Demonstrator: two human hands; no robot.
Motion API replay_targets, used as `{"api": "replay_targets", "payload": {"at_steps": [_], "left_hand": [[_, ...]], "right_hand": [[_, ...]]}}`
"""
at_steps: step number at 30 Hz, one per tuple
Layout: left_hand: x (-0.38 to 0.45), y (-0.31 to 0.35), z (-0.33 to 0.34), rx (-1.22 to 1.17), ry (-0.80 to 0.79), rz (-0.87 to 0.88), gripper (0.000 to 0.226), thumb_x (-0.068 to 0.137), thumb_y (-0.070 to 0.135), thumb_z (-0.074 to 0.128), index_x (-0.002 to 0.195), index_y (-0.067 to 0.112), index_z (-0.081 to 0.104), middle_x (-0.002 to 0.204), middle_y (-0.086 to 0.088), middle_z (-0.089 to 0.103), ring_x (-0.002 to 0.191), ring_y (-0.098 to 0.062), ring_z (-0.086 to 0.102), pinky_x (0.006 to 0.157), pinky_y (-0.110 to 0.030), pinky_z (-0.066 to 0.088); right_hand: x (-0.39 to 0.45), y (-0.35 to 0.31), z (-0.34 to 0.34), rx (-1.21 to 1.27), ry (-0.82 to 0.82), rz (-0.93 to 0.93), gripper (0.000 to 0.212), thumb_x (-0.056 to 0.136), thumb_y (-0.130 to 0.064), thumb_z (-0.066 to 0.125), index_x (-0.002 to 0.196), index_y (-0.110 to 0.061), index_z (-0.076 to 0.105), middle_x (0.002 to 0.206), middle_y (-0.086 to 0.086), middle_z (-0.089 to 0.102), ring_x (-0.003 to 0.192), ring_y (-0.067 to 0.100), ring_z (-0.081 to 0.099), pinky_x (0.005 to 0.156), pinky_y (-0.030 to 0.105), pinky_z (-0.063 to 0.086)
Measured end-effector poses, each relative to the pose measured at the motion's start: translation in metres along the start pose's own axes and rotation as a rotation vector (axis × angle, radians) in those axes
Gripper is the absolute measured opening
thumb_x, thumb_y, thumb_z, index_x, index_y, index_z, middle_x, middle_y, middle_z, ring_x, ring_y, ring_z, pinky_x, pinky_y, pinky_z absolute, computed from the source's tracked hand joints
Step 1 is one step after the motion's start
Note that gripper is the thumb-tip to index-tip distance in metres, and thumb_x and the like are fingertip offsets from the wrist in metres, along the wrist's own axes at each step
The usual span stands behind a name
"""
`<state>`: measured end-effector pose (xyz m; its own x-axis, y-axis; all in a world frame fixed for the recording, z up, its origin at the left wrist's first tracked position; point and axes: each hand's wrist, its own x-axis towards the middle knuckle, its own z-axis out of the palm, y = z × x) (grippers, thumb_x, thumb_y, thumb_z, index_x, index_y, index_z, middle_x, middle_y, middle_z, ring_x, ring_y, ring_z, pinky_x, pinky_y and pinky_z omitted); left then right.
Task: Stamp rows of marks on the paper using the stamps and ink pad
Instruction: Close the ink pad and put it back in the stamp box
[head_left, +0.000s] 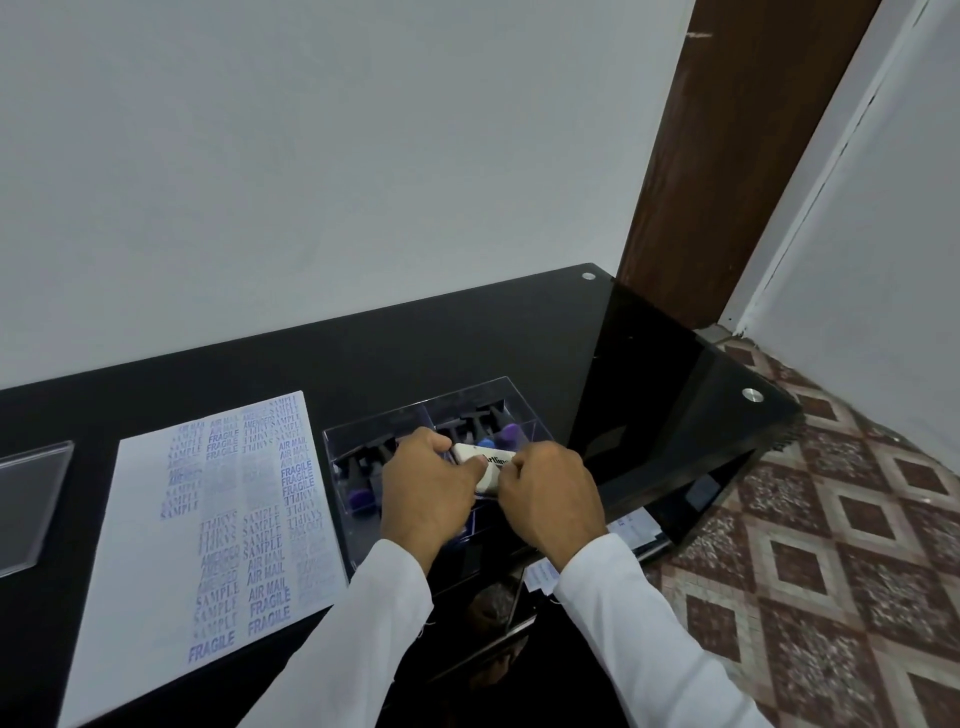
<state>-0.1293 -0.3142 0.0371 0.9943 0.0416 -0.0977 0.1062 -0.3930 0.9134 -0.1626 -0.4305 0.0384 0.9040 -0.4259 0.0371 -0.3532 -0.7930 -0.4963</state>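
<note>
A white sheet of paper lies on the black glass table, covered with rows of blue marks such as FRAGILE, SAMPLE and AIR MAIL. To its right stands a clear plastic organizer box holding several black-handled stamps with purple and blue bases. Over the box, my left hand and my right hand both grip a white ink pad case with black lettering, one hand at each end. The box's front compartments are hidden by my hands.
A clear plastic lid or tray lies at the left edge. The black glass table ends at the right, with patterned floor tiles beyond. A white wall runs behind, and a brown door frame stands at the back right.
</note>
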Motion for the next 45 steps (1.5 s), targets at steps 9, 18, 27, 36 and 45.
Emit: {"api": "replay_targets", "payload": {"at_steps": [9, 18, 27, 36, 45], "left_hand": [[-0.013, 0.002, 0.001, 0.111, 0.041, 0.154, 0.03, 0.083, 0.017, 0.081, 0.113, 0.014, 0.074, 0.103, 0.003, 0.074, 0.083, -0.003, 0.068, 0.072, -0.018, 0.056], [-0.02, -0.005, 0.004, 0.388, 0.031, 0.301, 0.023, 0.098, 0.016, 0.063, 0.119, 0.009, 0.071, 0.12, -0.001, 0.05, 0.095, -0.008, 0.05, 0.079, -0.012, 0.039], [-0.022, -0.006, 0.003, 0.622, -0.092, 0.287, 0.032, 0.088, 0.013, 0.072, 0.12, 0.015, 0.07, 0.11, 0.004, 0.028, 0.112, -0.019, 0.046, 0.085, -0.021, 0.044], [-0.025, -0.017, -0.012, 0.589, -0.041, 0.387, 0.037, 0.095, 0.015, 0.059, 0.131, 0.021, 0.065, 0.127, 0.002, 0.053, 0.121, -0.019, 0.042, 0.1, -0.037, 0.046], [-0.031, -0.055, -0.102, 0.588, 0.157, 0.388, 0.031, 0.097, 0.022, 0.059, 0.127, 0.02, 0.068, 0.141, -0.001, 0.056, 0.133, -0.022, 0.048, 0.11, -0.031, 0.034]], "right_hand": [[0.002, 0.001, -0.002, -0.022, -0.025, 0.015, 0.028, 0.092, -0.031, 0.054, 0.107, -0.011, 0.067, 0.106, 0.009, 0.066, 0.089, 0.027, 0.065, 0.068, 0.03, 0.05], [-0.007, -0.003, -0.005, -0.053, 0.009, 0.028, 0.032, 0.091, -0.025, 0.063, 0.119, -0.012, 0.062, 0.113, 0.01, 0.066, 0.1, 0.03, 0.065, 0.083, 0.038, 0.056], [-0.006, -0.003, -0.002, -0.095, 0.016, 0.046, 0.024, 0.091, -0.025, 0.06, 0.109, -0.009, 0.066, 0.107, 0.01, 0.066, 0.095, 0.029, 0.065, 0.08, 0.035, 0.055], [-0.016, -0.005, 0.005, -0.293, 0.175, -0.145, 0.019, 0.093, -0.035, 0.056, 0.106, -0.025, 0.065, 0.104, -0.002, 0.066, 0.102, 0.02, 0.055, 0.09, 0.043, 0.031], [-0.03, -0.067, 0.038, -0.101, 0.062, -0.363, 0.028, 0.095, -0.035, 0.051, 0.112, -0.018, 0.066, 0.115, 0.001, 0.066, 0.108, 0.021, 0.057, 0.095, 0.04, 0.048]]}}
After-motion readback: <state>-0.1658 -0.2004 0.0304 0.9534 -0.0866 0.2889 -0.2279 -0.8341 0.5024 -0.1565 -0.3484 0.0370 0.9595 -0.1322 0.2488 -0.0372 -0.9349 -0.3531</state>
